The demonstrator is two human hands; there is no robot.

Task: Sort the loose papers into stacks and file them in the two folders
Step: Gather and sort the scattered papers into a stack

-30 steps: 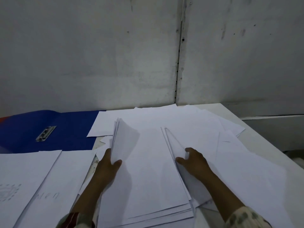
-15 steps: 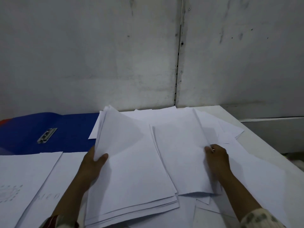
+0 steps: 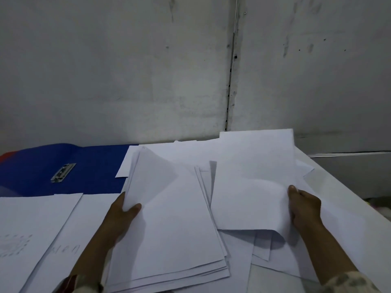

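Observation:
My left hand (image 3: 121, 216) grips the left edge of a stack of white papers (image 3: 171, 225), thumb on top, its far end lifted off the table. My right hand (image 3: 303, 206) pinches the right edge of a single white sheet (image 3: 251, 187), raised and curling at its near corner. Under that sheet lie more loose papers (image 3: 262, 248), fanned out. An open blue folder (image 3: 88, 166) with a metal clip (image 3: 63, 172) lies flat at the far left. Only a red corner (image 3: 7, 155) of something shows beyond it.
Two sheets lie at the near left, one with a faint drawing (image 3: 23, 240), one with handwriting (image 3: 67, 249). A grey wall (image 3: 148, 70) closes the back. The white table's right edge (image 3: 355, 199) runs diagonally, with a drop beyond it.
My right hand has lifted one sheet off the loose pile and carried it to the right. The left hand's stack has tilted a little further up and left.

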